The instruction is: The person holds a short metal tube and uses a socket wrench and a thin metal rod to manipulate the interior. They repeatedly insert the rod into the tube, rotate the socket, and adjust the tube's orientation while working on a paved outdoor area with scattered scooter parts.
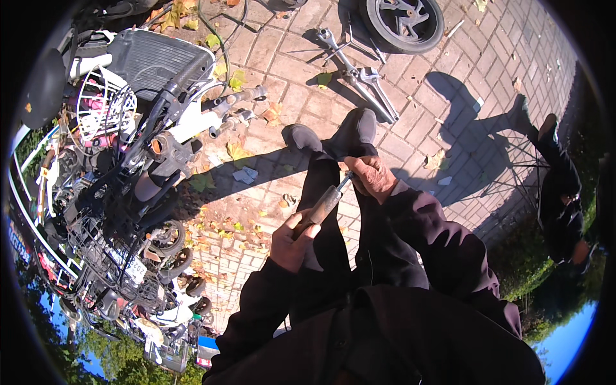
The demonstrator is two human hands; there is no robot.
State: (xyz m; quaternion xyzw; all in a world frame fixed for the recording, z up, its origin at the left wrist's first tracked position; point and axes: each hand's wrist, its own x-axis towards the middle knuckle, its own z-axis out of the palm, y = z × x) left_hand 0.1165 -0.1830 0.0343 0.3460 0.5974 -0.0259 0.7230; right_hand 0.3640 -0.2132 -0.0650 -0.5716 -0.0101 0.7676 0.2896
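My left hand [292,245] is wrapped round the lower end of a worn grey-brown cylinder [326,204] with a thin metal rod at its far end. The fingers of my right hand [373,177] close on that rod, so its tip is hidden. Held at a slant above my knees, the piece points away and to the right. Both my forearms are in dark sleeves, and my dark trousers and shoes show beneath. What exactly the cylinder is, I cannot tell.
A small black wheel [410,29] lies on the brick paving [289,70] ahead. Nearer is a silver metal fork-like part [362,83]. Bicycles and scrap parts pile up on the left, with a white wire basket [102,106]. Another person [558,186] is at the right, beside shadows.
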